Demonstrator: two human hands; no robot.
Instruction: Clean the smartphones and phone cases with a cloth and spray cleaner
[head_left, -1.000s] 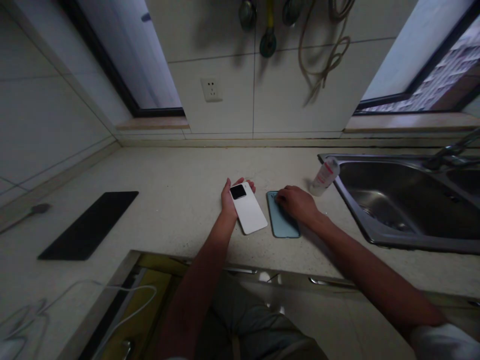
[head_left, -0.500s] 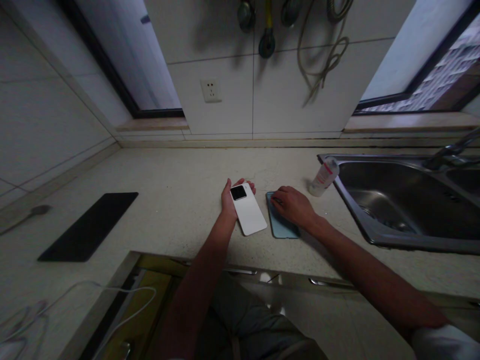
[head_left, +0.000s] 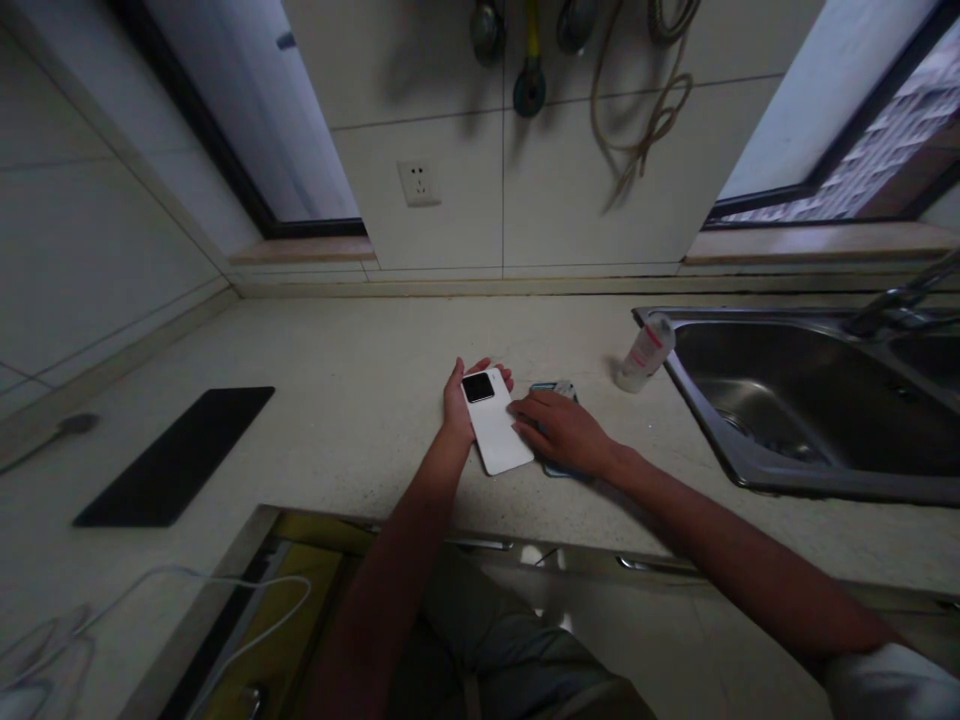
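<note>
A white smartphone point(head_left: 498, 436) lies with its back and black camera block facing up. My left hand point(head_left: 454, 400) is closed around its left side and top, the thumb up and fingertips showing past the top edge. My right hand point(head_left: 566, 430) hovers low over a teal phone or phone case point(head_left: 556, 470) and hides most of it. Its thumb and index finger reach left, slightly apart, and their tips meet the white smartphone's right edge. The teal item lies flat on the countertop point(head_left: 375, 400).
A clear bottle with a pink label point(head_left: 646, 352) stands left of the steel sink point(head_left: 705, 430). A black flat mat point(head_left: 176, 455) and a white cable point(head_left: 255, 578) are at the left. A wall socket point(head_left: 418, 184) is behind, and drawer handles point(head_left: 660, 566) line the counter's front.
My right hand has moved left from the top of the teal item to the white smartphone's right edge, its fingers extending. My left hand and the smartphone have stayed in place.
</note>
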